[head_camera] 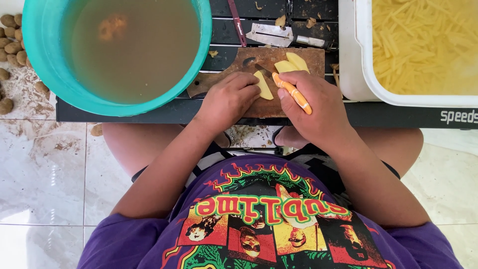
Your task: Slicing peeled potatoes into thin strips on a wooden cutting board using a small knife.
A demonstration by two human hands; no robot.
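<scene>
My right hand (pixel 311 107) grips a knife with an orange handle (pixel 293 92); its blade points up-left toward the board's middle. My left hand (pixel 230 97) presses on a pale yellow potato slice (pixel 264 85) lying on the brown wooden cutting board (pixel 271 107). Two more peeled potato pieces (pixel 291 64) lie on the board just beyond the knife. The board rests on a black slatted table (pixel 149 115) in front of my lap.
A large teal basin (pixel 45 65) of murky water sits at the left of the table. A white tub (pixel 368 74) filled with cut potato sticks in water stands at the right. A metal slicer (pixel 271 35) lies behind the board. Unpeeled potatoes (pixel 12 35) lie on the dirty tiled floor at far left.
</scene>
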